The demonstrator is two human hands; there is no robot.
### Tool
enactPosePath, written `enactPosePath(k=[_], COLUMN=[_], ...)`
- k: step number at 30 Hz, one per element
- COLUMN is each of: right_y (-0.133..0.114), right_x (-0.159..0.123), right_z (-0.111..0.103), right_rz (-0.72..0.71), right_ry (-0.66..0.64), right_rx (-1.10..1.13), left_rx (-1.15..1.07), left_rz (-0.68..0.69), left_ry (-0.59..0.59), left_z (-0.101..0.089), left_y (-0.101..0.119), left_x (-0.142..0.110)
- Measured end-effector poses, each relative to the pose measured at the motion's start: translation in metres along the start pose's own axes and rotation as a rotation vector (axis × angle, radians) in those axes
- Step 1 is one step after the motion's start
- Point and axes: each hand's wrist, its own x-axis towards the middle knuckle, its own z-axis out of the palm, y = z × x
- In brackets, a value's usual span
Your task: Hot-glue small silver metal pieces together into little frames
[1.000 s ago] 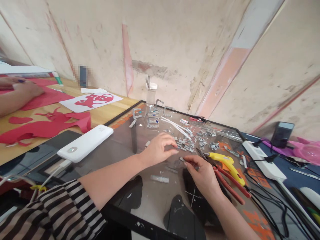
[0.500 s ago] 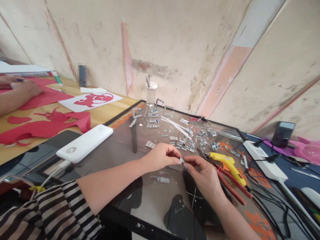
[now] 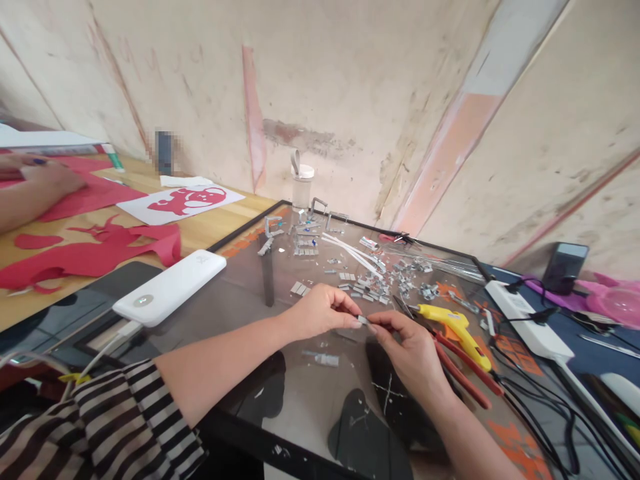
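Note:
Between my two hands, over the dark glass tabletop [image 3: 320, 393], a small grey piece [image 3: 363, 321] is pinched at both ends. My left hand [image 3: 327, 310] closes thumb and forefinger on its left side. From the right, my right hand [image 3: 405, 340] grips the other end with its fingertips. What exactly the piece is stays too small to make out. Beyond the hands lie several loose grey pieces [image 3: 367, 288] in a scattered heap. A joined row of grey pieces [image 3: 301, 289] rests just past my left hand. Below them lies a clear and grey tube-like item [image 3: 321, 359].
Right of my right hand are a yellow glue gun [image 3: 457, 330], red-handled pliers [image 3: 467, 373] and a white power strip [image 3: 530, 320] with black cables. A white power bank [image 3: 170, 287] lies left. Another person's hand [image 3: 53, 180] rests on red sheets. A lidded jar [image 3: 302, 187] stands behind.
My right fingertips have shifted very slightly, and a bit more of the small grey piece shows between the hands. Everything else looks the same.

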Motion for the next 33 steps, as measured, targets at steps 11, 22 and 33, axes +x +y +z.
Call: enactPosePath(k=[11,22,33], right_y=[0.003,-0.002,-0.002], right_x=[0.002,0.003,0.003], right_z=[0.005,0.007,0.007], right_rz=[0.158,0.24,0.248], right_ry=[-0.006,-0.084,-0.096], right_rx=[0.129,0.26,0.258], left_rx=[0.428,0.692,0.757], left_rz=[0.343,0.66,0.68], left_ry=[0.115,0.087,0.045], left_z=[0.007,0.007,0.005], left_y=[0.016,0.009,0.007], left_x=[-0.011,-0.01,-0.009])
